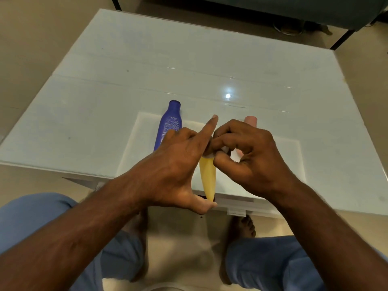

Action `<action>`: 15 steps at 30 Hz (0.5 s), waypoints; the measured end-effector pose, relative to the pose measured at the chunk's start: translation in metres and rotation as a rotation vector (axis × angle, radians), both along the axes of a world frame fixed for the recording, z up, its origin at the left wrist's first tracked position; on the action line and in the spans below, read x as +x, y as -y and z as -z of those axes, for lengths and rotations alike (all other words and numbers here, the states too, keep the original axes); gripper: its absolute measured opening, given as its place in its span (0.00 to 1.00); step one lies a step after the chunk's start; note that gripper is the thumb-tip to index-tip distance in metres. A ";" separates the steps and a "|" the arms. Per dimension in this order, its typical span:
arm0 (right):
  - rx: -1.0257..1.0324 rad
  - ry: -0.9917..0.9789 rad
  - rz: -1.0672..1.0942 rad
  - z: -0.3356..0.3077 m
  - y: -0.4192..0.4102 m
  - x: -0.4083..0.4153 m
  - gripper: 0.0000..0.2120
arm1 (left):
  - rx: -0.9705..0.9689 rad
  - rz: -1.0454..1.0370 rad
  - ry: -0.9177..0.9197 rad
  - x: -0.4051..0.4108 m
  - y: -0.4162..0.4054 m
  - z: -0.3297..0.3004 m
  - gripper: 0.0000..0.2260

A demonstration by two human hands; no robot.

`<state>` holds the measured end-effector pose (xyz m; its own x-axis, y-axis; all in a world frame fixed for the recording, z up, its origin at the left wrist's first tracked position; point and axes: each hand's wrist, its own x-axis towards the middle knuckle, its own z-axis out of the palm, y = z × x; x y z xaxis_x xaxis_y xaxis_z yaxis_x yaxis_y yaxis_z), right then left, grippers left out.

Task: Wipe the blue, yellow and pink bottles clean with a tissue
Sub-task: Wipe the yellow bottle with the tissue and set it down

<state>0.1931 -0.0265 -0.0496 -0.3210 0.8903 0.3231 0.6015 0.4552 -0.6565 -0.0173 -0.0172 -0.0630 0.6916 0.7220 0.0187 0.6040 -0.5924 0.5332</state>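
Note:
My left hand [178,164] holds the yellow bottle [207,177] above the table's near edge, thumb under its lower end, fingers round its top, index finger pointing straight out. My right hand [247,156] pinches a small white tissue [224,149] against the top of the yellow bottle. The blue bottle [170,122] lies on the table to the left, cap pointing away, partly hidden by my left hand. Only the far end of the pink bottle [251,120] shows behind my right hand.
The bottles lie on a white sheet [134,148] on a pale glass table [105,91]. My knees in blue trousers and my bare feet are below the table's near edge. A dark sofa stands beyond the far edge.

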 end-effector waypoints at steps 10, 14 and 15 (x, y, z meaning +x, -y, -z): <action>-0.124 -0.035 -0.233 -0.004 0.014 -0.001 0.08 | 0.173 -0.141 0.164 -0.010 -0.018 0.001 0.56; 0.050 -0.028 -0.045 0.000 0.010 0.002 0.06 | 0.041 -0.071 0.149 -0.005 -0.009 -0.003 0.59; 0.081 -0.016 0.012 0.001 0.007 0.003 0.07 | 0.002 -0.043 0.127 -0.002 -0.005 -0.003 0.60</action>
<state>0.1959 -0.0334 -0.0504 -0.3044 0.8648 0.3994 0.5972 0.4999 -0.6273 -0.0193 -0.0124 -0.0599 0.6518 0.7510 0.1061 0.5564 -0.5685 0.6060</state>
